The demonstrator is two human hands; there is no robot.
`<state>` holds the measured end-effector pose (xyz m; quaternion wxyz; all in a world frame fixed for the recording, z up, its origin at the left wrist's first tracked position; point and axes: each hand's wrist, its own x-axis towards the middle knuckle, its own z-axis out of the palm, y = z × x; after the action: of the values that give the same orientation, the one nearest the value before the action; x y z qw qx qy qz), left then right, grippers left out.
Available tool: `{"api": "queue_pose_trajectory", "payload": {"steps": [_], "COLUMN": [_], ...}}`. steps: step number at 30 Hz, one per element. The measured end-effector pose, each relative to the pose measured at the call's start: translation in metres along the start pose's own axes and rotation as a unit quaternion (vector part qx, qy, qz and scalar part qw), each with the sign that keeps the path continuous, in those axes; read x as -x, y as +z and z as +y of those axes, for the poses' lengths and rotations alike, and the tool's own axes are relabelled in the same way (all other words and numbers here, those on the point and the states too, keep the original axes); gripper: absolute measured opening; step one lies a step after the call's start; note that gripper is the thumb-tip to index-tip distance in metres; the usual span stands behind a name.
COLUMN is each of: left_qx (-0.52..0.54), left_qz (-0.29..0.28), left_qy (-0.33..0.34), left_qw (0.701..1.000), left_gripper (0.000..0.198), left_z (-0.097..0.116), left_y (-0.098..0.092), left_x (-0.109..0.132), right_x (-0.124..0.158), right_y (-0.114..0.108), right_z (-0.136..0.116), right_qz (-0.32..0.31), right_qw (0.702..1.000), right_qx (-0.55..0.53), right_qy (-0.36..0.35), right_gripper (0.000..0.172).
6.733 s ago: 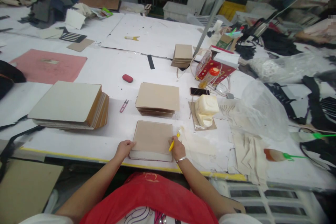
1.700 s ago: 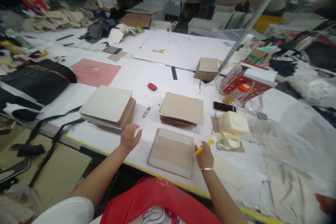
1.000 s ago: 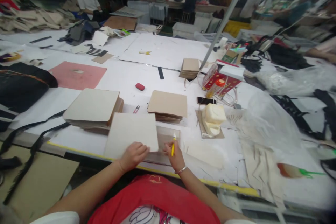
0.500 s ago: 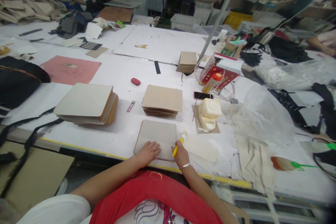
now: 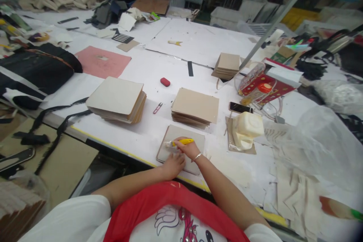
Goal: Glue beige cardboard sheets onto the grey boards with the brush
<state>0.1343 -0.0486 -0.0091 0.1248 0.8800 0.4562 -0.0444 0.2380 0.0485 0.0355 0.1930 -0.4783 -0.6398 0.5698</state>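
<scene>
A grey board (image 5: pixel 195 159) lies at the table's front edge before me. My right hand (image 5: pixel 189 149) grips a yellow-handled brush (image 5: pixel 185 141), its pale bristles at the board's left side. Below it, my left hand (image 5: pixel 174 166) rests on the front part of the board, fingers stretched forward and holding nothing. Behind the board stands a stack of tan boards (image 5: pixel 195 104); another stack, topped by a pale grey board (image 5: pixel 116 96), is to the left. A cut-open white plastic container (image 5: pixel 246 128) sits on a cardboard piece to the right.
Small pink-handled snips (image 5: pixel 157 108) and a red oval case (image 5: pixel 165 81) lie between and behind the stacks. A phone (image 5: pixel 240 107), a red box (image 5: pixel 269 83) and a slanting metal pole (image 5: pixel 279 19) are at the right. A pink sheet (image 5: pixel 103 61) lies back left.
My right hand has carried the brush from right of the board to over its left side. My left hand still rests at the board's front. The view has turned left.
</scene>
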Motion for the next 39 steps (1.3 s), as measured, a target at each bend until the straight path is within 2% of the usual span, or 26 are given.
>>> {"api": "queue_pose_trajectory", "payload": {"steps": [3, 6, 12, 15, 18, 22, 25, 27, 29, 31, 34, 36, 37, 39], "left_qx": [0.011, 0.017, 0.021, 0.021, 0.024, 0.024, 0.022, 0.020, 0.018, 0.019, 0.022, 0.023, 0.026, 0.038], "left_qz": [-0.004, -0.005, -0.010, -0.018, -0.030, -0.048, -0.050, -0.048, -0.047, -0.048, -0.050, -0.055, -0.060, -0.061], "left_qy": [-0.004, 0.010, 0.034, 0.036, 0.033, 0.031, 0.030, 0.029, 0.027, 0.026, 0.024, 0.019, 0.018, 0.024], "left_qw": [1.000, 1.000, 0.999, 0.999, 0.999, 0.998, 0.998, 0.998, 0.998, 0.998, 0.998, 0.998, 0.998, 0.997], "left_gripper": [0.034, 0.034, 0.035, 0.036, 0.037, 0.040, 0.042, 0.042, 0.042, 0.042, 0.041, 0.039, 0.037, 0.031], "left_z": [-0.004, -0.008, -0.015, -0.016, -0.015, -0.014, -0.013, -0.012, -0.011, -0.010, -0.009, -0.008, -0.008, -0.010], "left_y": [0.002, 0.003, 0.004, 0.002, -0.001, -0.004, -0.003, -0.003, -0.004, -0.005, -0.007, -0.009, -0.011, -0.020], "left_x": [-0.001, -0.002, -0.002, -0.003, -0.004, -0.004, -0.004, -0.005, -0.005, -0.005, -0.004, -0.005, -0.006, -0.014], "right_x": [-0.020, -0.037, -0.072, -0.070, -0.050, -0.009, 0.021, 0.039, 0.060, 0.086, 0.128, 0.148, 0.152, 0.145], "right_y": [0.023, 0.022, -0.007, -0.014, -0.029, -0.072, -0.095, -0.095, -0.084, -0.067, -0.047, -0.046, -0.051, -0.070], "right_z": [0.010, 0.020, 0.024, 0.030, 0.039, 0.049, 0.053, 0.056, 0.062, 0.067, 0.068, 0.061, 0.055, 0.038], "right_qz": [-0.058, -0.061, 0.099, 0.133, 0.178, 0.243, 0.252, 0.203, 0.124, 0.060, 0.008, 0.002, 0.020, 0.113], "right_qw": [0.998, 0.996, 0.992, 0.988, 0.978, 0.955, 0.947, 0.941, 0.922, 0.911, 0.916, 0.931, 0.940, 0.952], "right_qx": [0.032, 0.053, 0.056, 0.049, 0.043, 0.112, 0.187, 0.272, 0.359, 0.396, 0.384, 0.347, 0.322, 0.263], "right_qy": [0.004, 0.023, 0.052, 0.065, 0.097, 0.126, 0.066, -0.015, -0.079, -0.101, -0.112, -0.114, -0.114, -0.112], "right_gripper": [0.022, 0.020, 0.025, 0.029, 0.030, 0.033, 0.030, 0.029, 0.030, 0.030, 0.030, 0.028, 0.026, 0.024]}}
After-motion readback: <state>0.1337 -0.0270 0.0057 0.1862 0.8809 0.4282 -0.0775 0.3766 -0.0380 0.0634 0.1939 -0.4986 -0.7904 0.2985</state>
